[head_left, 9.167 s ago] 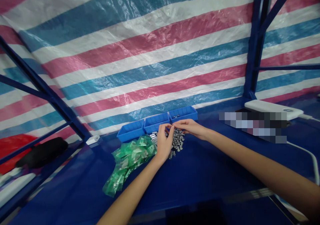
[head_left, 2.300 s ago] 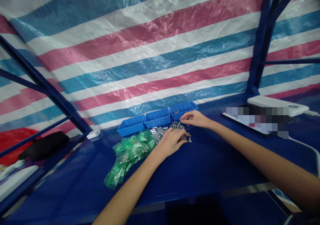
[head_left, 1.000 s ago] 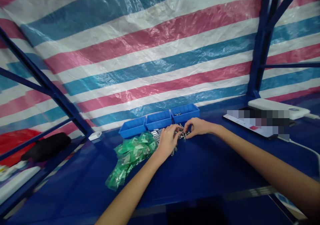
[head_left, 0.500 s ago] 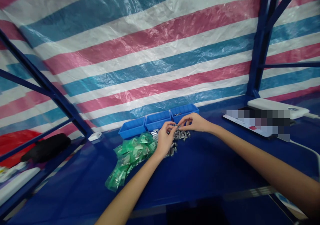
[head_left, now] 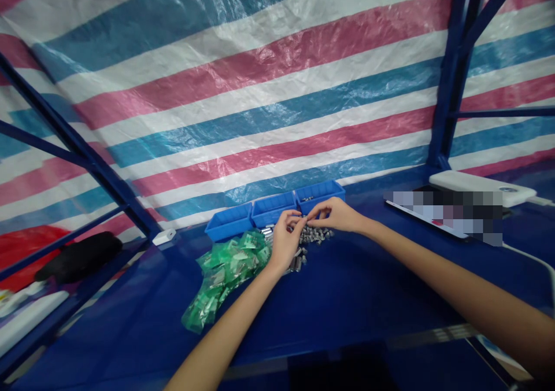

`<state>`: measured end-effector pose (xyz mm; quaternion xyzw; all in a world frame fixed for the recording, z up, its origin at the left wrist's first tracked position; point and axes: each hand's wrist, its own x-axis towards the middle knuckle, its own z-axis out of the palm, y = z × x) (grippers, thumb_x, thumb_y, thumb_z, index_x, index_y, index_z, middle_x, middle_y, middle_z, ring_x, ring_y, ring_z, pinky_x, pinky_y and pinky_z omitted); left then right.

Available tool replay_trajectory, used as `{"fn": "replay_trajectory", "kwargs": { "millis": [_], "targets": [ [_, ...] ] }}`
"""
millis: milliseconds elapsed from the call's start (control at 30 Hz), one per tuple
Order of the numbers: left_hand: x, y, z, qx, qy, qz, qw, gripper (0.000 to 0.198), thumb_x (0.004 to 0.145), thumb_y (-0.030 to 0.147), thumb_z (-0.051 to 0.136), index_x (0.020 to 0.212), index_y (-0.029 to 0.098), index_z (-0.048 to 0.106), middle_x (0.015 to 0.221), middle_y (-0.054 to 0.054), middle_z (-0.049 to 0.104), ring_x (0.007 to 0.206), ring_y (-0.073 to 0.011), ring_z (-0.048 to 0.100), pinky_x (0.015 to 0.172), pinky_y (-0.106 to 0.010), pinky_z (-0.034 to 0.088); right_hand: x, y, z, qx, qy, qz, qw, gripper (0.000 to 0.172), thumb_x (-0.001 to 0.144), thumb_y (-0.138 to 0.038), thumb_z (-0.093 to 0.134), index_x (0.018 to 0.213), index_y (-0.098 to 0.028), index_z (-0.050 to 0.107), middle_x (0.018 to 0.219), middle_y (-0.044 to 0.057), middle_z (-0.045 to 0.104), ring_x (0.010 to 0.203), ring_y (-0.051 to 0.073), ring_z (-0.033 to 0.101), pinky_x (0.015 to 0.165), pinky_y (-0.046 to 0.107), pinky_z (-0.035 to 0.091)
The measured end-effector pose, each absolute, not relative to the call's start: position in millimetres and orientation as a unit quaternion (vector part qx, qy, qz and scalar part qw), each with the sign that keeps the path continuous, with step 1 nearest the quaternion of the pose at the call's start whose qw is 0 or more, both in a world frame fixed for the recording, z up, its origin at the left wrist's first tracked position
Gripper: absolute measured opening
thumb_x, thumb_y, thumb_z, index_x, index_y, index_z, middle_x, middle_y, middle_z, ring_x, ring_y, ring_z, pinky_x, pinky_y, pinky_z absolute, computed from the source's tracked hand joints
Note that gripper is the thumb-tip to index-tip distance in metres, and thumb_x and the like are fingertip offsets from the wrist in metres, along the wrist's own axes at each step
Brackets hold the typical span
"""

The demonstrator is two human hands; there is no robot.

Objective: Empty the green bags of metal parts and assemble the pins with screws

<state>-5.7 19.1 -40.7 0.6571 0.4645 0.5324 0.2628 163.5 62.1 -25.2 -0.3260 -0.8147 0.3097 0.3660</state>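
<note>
Fingertips of my left hand and my right hand meet in a pinch above a heap of small grey metal parts. Whatever sits between the fingertips is too small to name. Short silvery cylinders lie just below my left wrist, partly covered by it. To the left of that hand spreads a pile of green plastic packets. Behind the hands stand three joined blue bins: a left bin, a middle bin and a right bin with a few small metal pieces inside.
All this rests on a dark blue table. At right lie a tablet-like device, partly pixelated, and a white box-shaped device with a cable. A small white adapter sits at left. Blue metal posts and a striped tarp stand behind.
My right hand has shifted slightly left, its fingertips closer against those of my left hand. The bins, packets and parts look unchanged.
</note>
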Motion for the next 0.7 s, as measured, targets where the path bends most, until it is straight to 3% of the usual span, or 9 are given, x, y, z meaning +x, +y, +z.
{"fn": "replay_trajectory", "kwargs": {
  "millis": [300,700],
  "targets": [
    [-4,14,-34,0.658,0.46,0.561,0.203,0.023,0.077,0.032,0.059,0.093,0.016,0.057,0.084,-0.004,0.064,0.071,-0.0126,0.056,0.063,-0.023,0.039,159,57,-24,-0.341,-0.753,0.407,0.388,0.034,0.068,-0.044,0.065,0.088,-0.017,0.071,0.074,0.006,0.068,0.055,0.011,0.057,0.045,0.021,0.043],
    [0,8,-30,0.65,0.464,0.576,0.172,0.019,0.078,0.029,0.058,0.091,0.016,0.055,0.081,-0.003,0.063,0.069,-0.0124,0.053,0.066,-0.024,0.039,149,53,-30,-0.347,-0.727,0.438,0.399,0.033,0.065,-0.042,0.067,0.081,-0.014,0.071,0.066,0.006,0.067,0.051,0.01,0.054,0.043,0.02,0.039]
  ]
}}
